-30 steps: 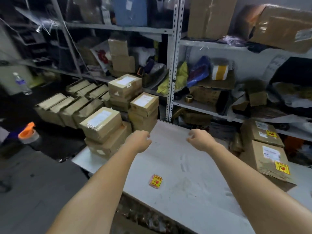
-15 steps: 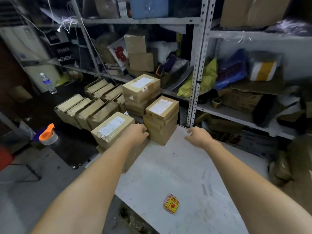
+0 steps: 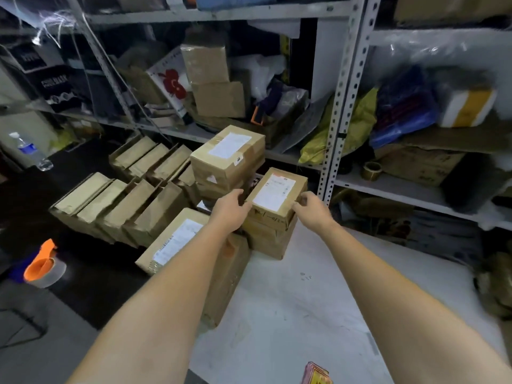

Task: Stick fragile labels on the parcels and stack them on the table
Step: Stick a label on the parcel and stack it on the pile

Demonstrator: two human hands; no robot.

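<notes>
At frame centre, the left hand (image 3: 231, 209) and right hand (image 3: 311, 210) press their fingers against opposite sides of the top parcel (image 3: 277, 196), which sits on a small stack at the far edge of the white counter (image 3: 291, 314). A pad of fragile labels (image 3: 317, 374) lies at the bottom edge.

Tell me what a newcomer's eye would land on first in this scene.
First, the two bare forearms reaching up the middle, with the left hand and right hand at either side of the top parcel of a short stack at the white table's far edge. Next, the orange tape dispenser low on the left, and the crammed metal shelves behind.
</notes>
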